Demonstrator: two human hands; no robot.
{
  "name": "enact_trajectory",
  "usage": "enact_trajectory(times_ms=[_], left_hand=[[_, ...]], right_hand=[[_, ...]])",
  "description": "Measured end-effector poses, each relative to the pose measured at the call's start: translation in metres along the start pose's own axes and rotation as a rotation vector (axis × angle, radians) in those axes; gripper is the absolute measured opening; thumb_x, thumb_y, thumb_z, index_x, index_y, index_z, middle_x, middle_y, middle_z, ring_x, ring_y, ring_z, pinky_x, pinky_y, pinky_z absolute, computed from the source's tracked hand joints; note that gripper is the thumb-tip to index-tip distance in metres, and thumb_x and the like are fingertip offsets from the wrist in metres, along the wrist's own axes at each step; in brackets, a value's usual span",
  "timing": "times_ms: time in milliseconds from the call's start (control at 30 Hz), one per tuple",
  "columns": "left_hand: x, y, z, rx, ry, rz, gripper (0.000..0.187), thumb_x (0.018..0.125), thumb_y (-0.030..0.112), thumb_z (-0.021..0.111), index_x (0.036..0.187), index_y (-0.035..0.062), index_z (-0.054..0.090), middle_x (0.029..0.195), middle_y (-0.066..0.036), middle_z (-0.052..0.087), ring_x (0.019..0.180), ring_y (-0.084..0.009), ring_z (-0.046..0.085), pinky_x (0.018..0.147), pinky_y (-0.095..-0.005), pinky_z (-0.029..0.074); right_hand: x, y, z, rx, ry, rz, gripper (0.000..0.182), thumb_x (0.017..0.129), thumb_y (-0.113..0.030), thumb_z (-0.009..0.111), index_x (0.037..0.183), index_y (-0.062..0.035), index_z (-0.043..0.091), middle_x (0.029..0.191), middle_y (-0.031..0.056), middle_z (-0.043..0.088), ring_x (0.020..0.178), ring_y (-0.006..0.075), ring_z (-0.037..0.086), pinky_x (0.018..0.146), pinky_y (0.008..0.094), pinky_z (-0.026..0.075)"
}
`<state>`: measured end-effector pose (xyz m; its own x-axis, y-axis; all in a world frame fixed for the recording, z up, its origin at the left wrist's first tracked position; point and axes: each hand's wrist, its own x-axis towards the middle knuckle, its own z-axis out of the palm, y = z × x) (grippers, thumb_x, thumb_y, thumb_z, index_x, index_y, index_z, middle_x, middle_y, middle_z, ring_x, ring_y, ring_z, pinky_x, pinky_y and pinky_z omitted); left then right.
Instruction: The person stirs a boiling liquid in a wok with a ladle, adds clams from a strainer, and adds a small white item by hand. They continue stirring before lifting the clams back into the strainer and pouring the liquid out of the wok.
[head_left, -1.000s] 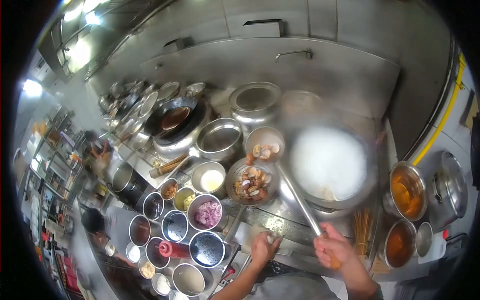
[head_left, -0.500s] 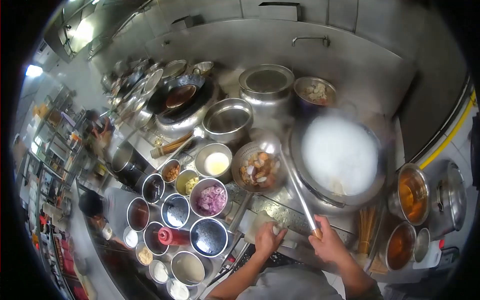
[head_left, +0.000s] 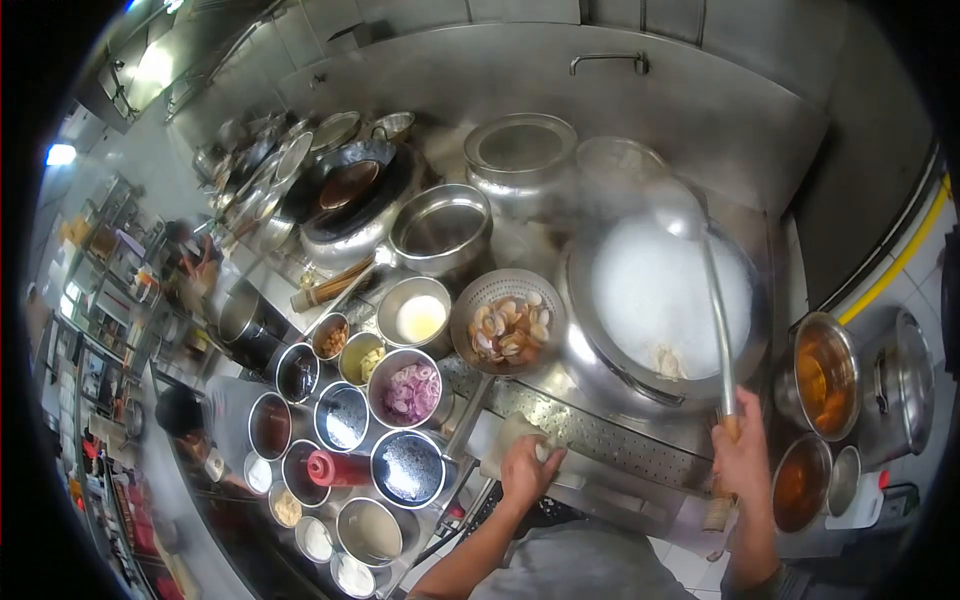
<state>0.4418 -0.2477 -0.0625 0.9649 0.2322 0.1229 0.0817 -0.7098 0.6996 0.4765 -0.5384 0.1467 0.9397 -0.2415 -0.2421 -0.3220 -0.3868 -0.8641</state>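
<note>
My right hand [head_left: 744, 458] is wrapped round the wooden handle of a long metal ladle [head_left: 716, 300]. The ladle's bowl is over the far side of a large wok [head_left: 588, 325], which is full of white foam [head_left: 660, 290] or steam. With my left hand [head_left: 527, 472] I grip a pale folded cloth [head_left: 512, 432] at the stove's front edge. A perforated strainer [head_left: 463, 345] of clams [head_left: 512, 330] sits left of the wok. Below my right hand, a bamboo brush [head_left: 718, 512] is partly covered.
Pots of sauces and chopped onion [head_left: 410, 392] crowd the left, with a red squeeze bottle [head_left: 336, 468] among them. Oil-filled pots [head_left: 826, 392] stand at right. Behind are a lidded pot [head_left: 520, 148] and a tap [head_left: 612, 62]. A co-worker [head_left: 182, 412] is at far left.
My right hand has swung the ladle from above the strainer to the right, over the wok. The clams show more clearly. My left hand stays on the cloth; the camera view has shifted slightly.
</note>
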Motion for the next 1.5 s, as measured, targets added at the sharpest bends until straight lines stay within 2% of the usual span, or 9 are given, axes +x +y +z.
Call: enact_trajectory(times_ms=[200, 300, 333, 433, 600, 700, 900, 1200, 1500], left_hand=[[0.0, 0.001, 0.002, -0.01, 0.015, 0.008, 0.041, 0.079, 0.034, 0.083, 0.103, 0.0043, 0.068, 0.099, -0.017, 0.069, 0.094, -0.0384, 0.066, 0.084, -0.0447, 0.052], [0.001, 0.002, 0.003, -0.007, 0.011, -0.009, 0.041, 0.078, 0.034, 0.084, 0.103, 0.0039, 0.068, 0.099, -0.018, 0.069, 0.095, -0.0387, 0.066, 0.084, -0.0449, 0.051], [-0.002, 0.002, 0.002, 0.012, 0.022, -0.004, 0.042, 0.078, 0.034, 0.084, 0.102, 0.0038, 0.068, 0.099, -0.018, 0.069, 0.095, -0.0388, 0.066, 0.084, -0.045, 0.051], [-0.002, 0.004, 0.003, 0.01, 0.039, 0.022, 0.042, 0.078, 0.034, 0.084, 0.103, 0.0038, 0.068, 0.098, -0.018, 0.068, 0.095, -0.0393, 0.065, 0.084, -0.0455, 0.051], [-0.001, -0.002, 0.008, 0.007, 0.002, -0.017, 0.042, 0.078, 0.033, 0.085, 0.102, 0.0035, 0.068, 0.1, -0.019, 0.068, 0.096, -0.0391, 0.065, 0.086, -0.0455, 0.051], [-0.005, -0.008, 0.009, 0.012, 0.006, 0.001, 0.044, 0.077, 0.034, 0.086, 0.103, 0.003, 0.068, 0.101, -0.019, 0.069, 0.098, -0.0395, 0.065, 0.087, -0.0458, 0.051], [-0.002, -0.011, 0.012, 0.019, 0.0, -0.026, 0.049, 0.076, 0.037, 0.087, 0.105, 0.0022, 0.069, 0.103, -0.021, 0.069, 0.099, -0.0402, 0.065, 0.089, -0.0457, 0.051], [-0.003, -0.013, 0.01, 0.011, -0.018, -0.045, 0.049, 0.077, 0.036, 0.086, 0.106, 0.0013, 0.069, 0.104, -0.021, 0.069, 0.1, -0.0406, 0.065, 0.09, -0.0457, 0.051], [-0.002, -0.009, 0.009, 0.019, -0.011, -0.027, 0.047, 0.077, 0.033, 0.086, 0.106, 0.0002, 0.068, 0.103, -0.021, 0.069, 0.1, -0.0408, 0.065, 0.089, -0.0454, 0.051]], right_hand=[[0.017, 0.026, -0.024, -0.097, 0.0, 0.11, 0.053, 0.091, 0.0, 0.052, 0.141, -0.0089, 0.038, 0.077, 0.0064, 0.055, 0.048, 0.0131, 0.051, 0.044, 0.0296, 0.041], [0.013, 0.04, -0.028, 0.174, -0.189, 0.164, 0.05, 0.09, 0.001, 0.054, 0.137, -0.0085, 0.039, 0.076, 0.0058, 0.054, 0.048, 0.0129, 0.05, 0.043, 0.03, 0.041], [0.011, 0.047, -0.032, 0.256, -0.256, 0.206, 0.057, 0.092, -0.002, 0.057, 0.143, -0.0119, 0.033, 0.075, 0.0064, 0.052, 0.047, 0.0146, 0.051, 0.04, 0.0316, 0.043], [0.001, 0.05, -0.045, 0.673, -0.335, 0.34, 0.055, 0.092, -0.004, 0.06, 0.141, -0.0103, 0.034, 0.076, 0.0065, 0.053, 0.046, 0.0154, 0.05, 0.04, 0.0317, 0.042], [-0.007, 0.081, -0.059, 0.912, -0.534, 0.408, 0.058, 0.093, -0.006, 0.06, 0.142, -0.0108, 0.031, 0.08, 0.0086, 0.054, 0.049, 0.0148, 0.05, 0.041, 0.0316, 0.039], [-0.018, 0.078, -0.066, 0.911, -0.56, 0.408, 0.054, 0.091, -0.003, 0.06, 0.139, -0.0117, 0.036, 0.077, 0.0097, 0.052, 0.046, 0.0153, 0.048, 0.038, 0.0323, 0.039], [-0.029, 0.085, -0.081, 0.751, -0.612, 0.293, 0.062, 0.094, -0.007, 0.061, 0.145, -0.0014, 0.027, 0.074, 0.0067, 0.051, 0.045, 0.015, 0.049, 0.041, 0.029, 0.039], [-0.045, 0.078, -0.092, 0.526, -0.602, 0.354, 0.064, 0.094, -0.005, 0.062, 0.147, -0.0049, 0.027, 0.074, 0.0039, 0.053, 0.051, 0.0131, 0.052, 0.045, 0.0286, 0.043], [-0.053, 0.09, -0.096, 0.175, -0.619, 0.241, 0.067, 0.095, -0.002, 0.06, 0.149, -0.0019, 0.021, 0.074, 0.0046, 0.053, 0.052, 0.0119, 0.049, 0.049, 0.0286, 0.043]])
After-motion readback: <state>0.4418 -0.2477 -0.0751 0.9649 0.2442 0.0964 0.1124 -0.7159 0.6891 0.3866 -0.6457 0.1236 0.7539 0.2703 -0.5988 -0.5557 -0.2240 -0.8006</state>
